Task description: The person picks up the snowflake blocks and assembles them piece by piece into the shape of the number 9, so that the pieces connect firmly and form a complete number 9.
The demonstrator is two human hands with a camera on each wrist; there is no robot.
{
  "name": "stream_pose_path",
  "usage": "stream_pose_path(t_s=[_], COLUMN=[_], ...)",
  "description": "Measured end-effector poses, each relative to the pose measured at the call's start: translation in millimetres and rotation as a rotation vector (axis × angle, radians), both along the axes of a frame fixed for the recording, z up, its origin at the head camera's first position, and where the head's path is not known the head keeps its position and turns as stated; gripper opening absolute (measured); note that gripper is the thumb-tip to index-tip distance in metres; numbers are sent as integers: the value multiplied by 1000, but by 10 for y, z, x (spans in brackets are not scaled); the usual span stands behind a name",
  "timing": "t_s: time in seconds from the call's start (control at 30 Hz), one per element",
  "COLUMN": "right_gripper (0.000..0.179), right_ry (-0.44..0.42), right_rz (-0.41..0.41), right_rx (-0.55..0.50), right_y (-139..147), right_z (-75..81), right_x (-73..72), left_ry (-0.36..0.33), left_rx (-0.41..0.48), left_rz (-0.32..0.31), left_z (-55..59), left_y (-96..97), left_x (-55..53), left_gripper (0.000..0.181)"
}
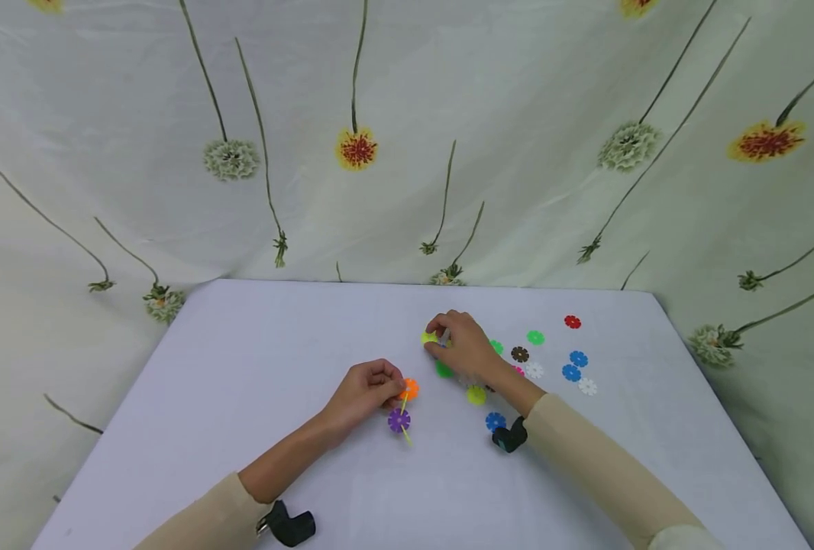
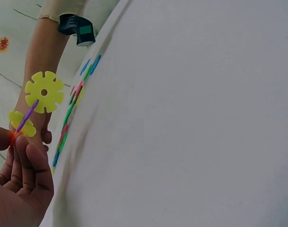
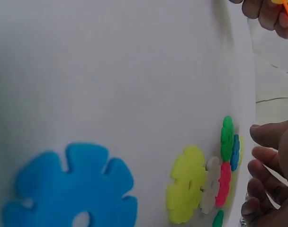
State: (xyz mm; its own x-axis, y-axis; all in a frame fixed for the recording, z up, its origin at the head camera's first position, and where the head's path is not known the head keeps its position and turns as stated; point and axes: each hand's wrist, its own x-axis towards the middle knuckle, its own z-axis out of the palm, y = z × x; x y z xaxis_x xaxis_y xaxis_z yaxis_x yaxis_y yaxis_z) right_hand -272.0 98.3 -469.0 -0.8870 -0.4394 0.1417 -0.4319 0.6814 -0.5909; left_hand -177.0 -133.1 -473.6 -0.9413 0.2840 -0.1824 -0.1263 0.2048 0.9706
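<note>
My left hand (image 1: 369,389) pinches an orange notched flower disc (image 1: 411,388) between thumb and fingertips. Slotted to it is a small chain with a purple disc (image 1: 398,420) and two yellow discs, one facing the left wrist camera as a yellow disc (image 2: 52,100). The chain is held above the white table. My right hand (image 1: 463,345) reaches over the far left side of the loose discs, thumb and forefinger around a yellow disc (image 1: 428,337). In the right wrist view its fingers (image 3: 265,189) are loosely bent and apart from the thumb. A green disc (image 1: 444,370) lies just below that hand.
Several loose flower discs lie right of centre, partly under the right forearm, including a blue disc (image 1: 495,422), a brown disc (image 1: 520,354) and a red disc (image 1: 573,322). A flower-print cloth (image 1: 531,99) hangs behind the white table (image 1: 256,336).
</note>
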Motion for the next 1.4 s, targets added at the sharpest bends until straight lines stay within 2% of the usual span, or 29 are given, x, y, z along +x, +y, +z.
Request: stream_pose_path(t_s=[0.13, 0.27, 0.53, 0.67, 0.87, 1.03, 1.4], right_gripper=[28, 25, 24, 18, 14, 15, 14], right_ry=[3, -20, -51, -39, -33, -76, -157], right_rz=[-73, -98, -80, -29, 37, 38, 30], right_rx=[71, 63, 24, -28, -120, -192, -327], right_y=[-4, 0, -45, -57, -46, 10, 94], right_z=[-30, -49, -110, -113, -77, -24, -73], right_x=[-85, -118, -138, -125, -29, 88, 298], left_ry=[1, 3, -9, 1, -1, -14, -34], left_rx=[-6, -1, 6, -5, -11, -8, 1], left_rz=[-7, -9, 25, 24, 28, 20, 14], left_z=[-13, -19, -36, -42, -32, -29, -23], left_y=[-4, -8, -39, -52, -73, -78, -43], left_x=[-4, -7, 11, 11, -7, -23, -27], left_gripper=[18, 19, 18, 17, 17, 19, 19])
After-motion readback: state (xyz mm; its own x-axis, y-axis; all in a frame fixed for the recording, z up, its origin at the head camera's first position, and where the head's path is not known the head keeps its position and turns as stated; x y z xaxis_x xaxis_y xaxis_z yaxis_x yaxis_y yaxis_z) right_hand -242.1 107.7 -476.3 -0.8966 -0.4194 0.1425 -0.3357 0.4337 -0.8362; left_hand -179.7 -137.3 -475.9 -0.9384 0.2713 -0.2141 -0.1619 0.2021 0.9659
